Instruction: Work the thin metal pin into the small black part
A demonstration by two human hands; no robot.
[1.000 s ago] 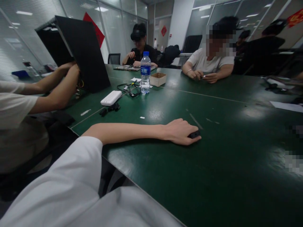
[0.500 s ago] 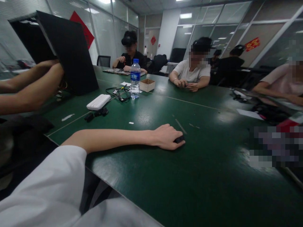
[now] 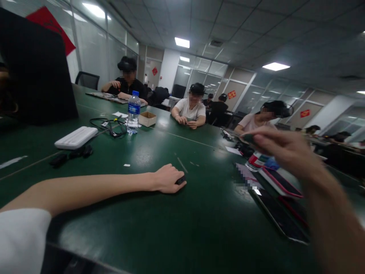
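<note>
My left hand [image 3: 169, 179] rests on the green table [image 3: 176, 228], its fingers closed around a small black block-like object [image 3: 181, 180]. Most of that object is hidden under the fingers. On the right, my right hand [image 3: 288, 148] is raised above the table, blurred by motion. Its fingers are pinched together, and a small dark piece [image 3: 248, 138] shows at the fingertips, too smeared to name. Below that hand lie a dark phone-like slab [image 3: 279, 217] and a pink-edged phone-like case [image 3: 281, 182].
A water bottle [image 3: 133, 114], an open small box [image 3: 147, 118], black cables [image 3: 110, 127] and a white power-bank-like block [image 3: 76, 137] stand to the left. A large black panel [image 3: 37, 68] rises at far left. Several people sit around the table.
The view has swung right and tilted. My right hand has come into view, raised on the right. My left hand still holds the black object on the table.
</note>
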